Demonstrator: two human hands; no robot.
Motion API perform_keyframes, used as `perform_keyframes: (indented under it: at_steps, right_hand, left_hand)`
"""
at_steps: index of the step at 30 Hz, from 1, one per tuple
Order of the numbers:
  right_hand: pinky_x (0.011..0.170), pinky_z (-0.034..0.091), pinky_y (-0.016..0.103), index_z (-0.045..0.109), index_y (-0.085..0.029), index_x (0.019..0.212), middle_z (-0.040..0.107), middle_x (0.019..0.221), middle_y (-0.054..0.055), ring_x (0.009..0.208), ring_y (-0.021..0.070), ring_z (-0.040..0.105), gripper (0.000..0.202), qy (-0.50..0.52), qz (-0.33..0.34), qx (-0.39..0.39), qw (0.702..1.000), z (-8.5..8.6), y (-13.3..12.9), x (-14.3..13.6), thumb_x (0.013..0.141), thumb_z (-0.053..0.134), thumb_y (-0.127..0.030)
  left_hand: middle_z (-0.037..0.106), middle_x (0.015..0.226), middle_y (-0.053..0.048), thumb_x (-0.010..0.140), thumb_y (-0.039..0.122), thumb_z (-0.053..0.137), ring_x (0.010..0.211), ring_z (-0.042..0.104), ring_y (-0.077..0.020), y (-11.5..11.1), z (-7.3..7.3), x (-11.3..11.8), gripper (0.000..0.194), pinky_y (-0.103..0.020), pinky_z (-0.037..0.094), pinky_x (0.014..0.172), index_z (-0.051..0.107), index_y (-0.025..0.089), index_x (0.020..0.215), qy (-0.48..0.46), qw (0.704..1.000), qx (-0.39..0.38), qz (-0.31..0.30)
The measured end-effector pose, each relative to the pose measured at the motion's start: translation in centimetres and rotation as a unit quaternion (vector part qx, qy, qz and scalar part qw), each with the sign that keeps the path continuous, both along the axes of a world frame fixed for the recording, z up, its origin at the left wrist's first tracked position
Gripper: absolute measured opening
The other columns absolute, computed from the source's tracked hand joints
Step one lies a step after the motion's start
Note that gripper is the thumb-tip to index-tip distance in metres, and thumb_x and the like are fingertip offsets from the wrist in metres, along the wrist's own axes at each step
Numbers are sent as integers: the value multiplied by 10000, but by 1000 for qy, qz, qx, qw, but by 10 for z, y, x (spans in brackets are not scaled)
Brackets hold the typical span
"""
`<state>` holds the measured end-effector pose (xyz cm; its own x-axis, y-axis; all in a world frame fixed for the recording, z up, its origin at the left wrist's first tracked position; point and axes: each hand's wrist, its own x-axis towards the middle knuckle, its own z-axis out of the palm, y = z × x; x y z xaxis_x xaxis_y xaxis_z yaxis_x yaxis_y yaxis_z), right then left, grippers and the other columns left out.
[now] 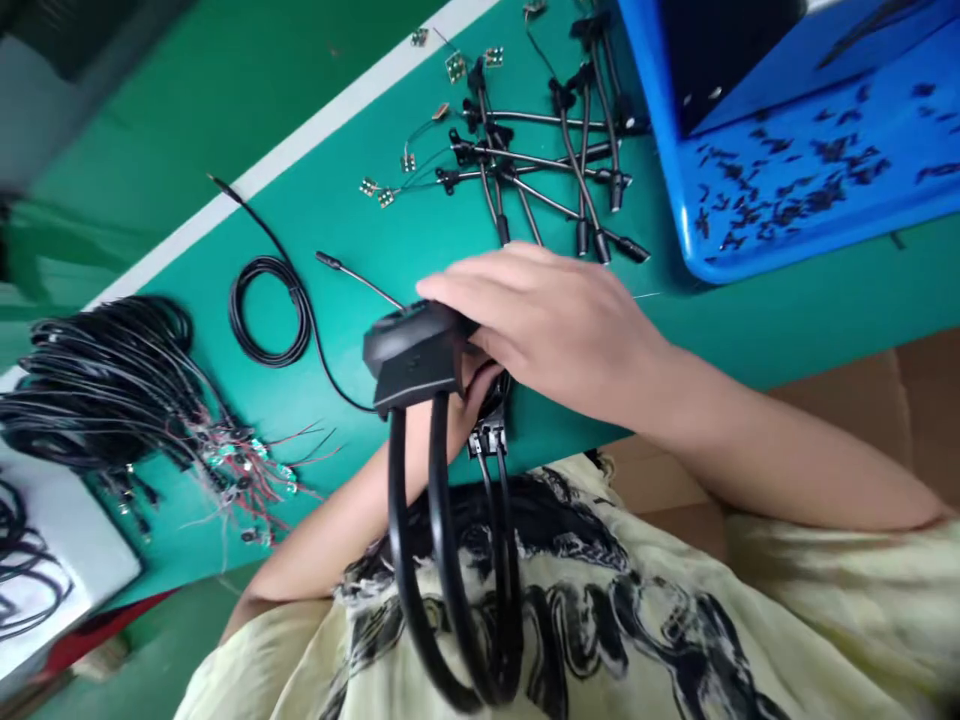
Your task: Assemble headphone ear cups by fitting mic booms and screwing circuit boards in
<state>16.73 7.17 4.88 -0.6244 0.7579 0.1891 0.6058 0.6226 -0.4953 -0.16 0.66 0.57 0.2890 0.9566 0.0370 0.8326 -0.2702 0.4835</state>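
A black plastic housing (pixel 416 360) is held up in front of my body, with two thick black tubes (pixel 442 520) curving down from it toward my shirt. Over its right end lies my right hand (pixel 555 315), fingers together and wrapped on the top. Behind the housing, my left hand (pixel 472 395) grips it from beneath, mostly hidden. A smaller black block with metal contacts (pixel 489 438) hangs just below my hands, joined to thinner tubes. One thin black rod (pixel 364 282) extends behind the housing on the green table (pixel 352 225).
A coiled black cable (pixel 270 310) lies left of centre. Bundled cables (pixel 112 380) with red wire ends are at the far left. Black gooseneck rods (pixel 540 160) with small circuit boards lie beyond my hands. A blue tray (pixel 686 235) at the upper right holds small black parts.
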Motion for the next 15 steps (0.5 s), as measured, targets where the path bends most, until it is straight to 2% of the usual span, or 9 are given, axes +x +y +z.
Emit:
perform_keyframes:
  at_steps: [3, 5, 9, 12, 15]
  right_hand:
    - [851, 511, 322, 531, -243, 1285, 580, 1272, 8, 1135, 210, 550, 379, 25, -2, -5, 1000, 2, 9, -7, 964, 347, -159]
    - [889, 503, 328, 541, -248, 1268, 593, 1251, 5, 1143, 208, 555, 380, 34, 3, -29, 999, -4, 10, -9, 947, 363, -150]
    - [934, 511, 389, 469, -252, 1359, 571, 1303, 23, 1179, 230, 553, 450, 37, -4, -74, 997, -19, 2, -5, 937, 350, -155]
    - [921, 530, 442, 316, -229, 1476, 500, 1399, 73, 1246, 278, 517, 536, 22, -20, -115, 993, -24, -10, 6, 944, 389, -213]
    - [927, 533, 469, 288, -187, 1488, 504, 1398, 113, 1254, 302, 511, 583, -13, -38, -165, 986, -28, -24, 18, 952, 464, -333]
  left_hand:
    - [711, 817, -67, 958, 334, 502, 850, 683, -189, 3, 0, 2, 260, -318, 535, 820, 692, 160, 997, 27, 997, 64, -31]
    - [709, 796, -57, 954, 324, 513, 814, 685, -174, 2, -1, 2, 242, -292, 540, 782, 694, 165, 977, 28, 997, 68, -28]
    - [714, 776, -59, 942, 318, 525, 749, 687, -171, -2, -3, 0, 226, -294, 557, 731, 694, 167, 930, 41, 999, 16, -5]
    - [732, 950, -86, 936, 309, 534, 881, 696, -195, -7, -3, -2, 213, -342, 562, 836, 681, 170, 1006, 33, 999, -9, 2]
    - [724, 1044, -88, 931, 313, 542, 1011, 676, -215, -9, -4, -3, 233, -389, 536, 946, 664, 184, 1081, -12, 998, -54, 21]
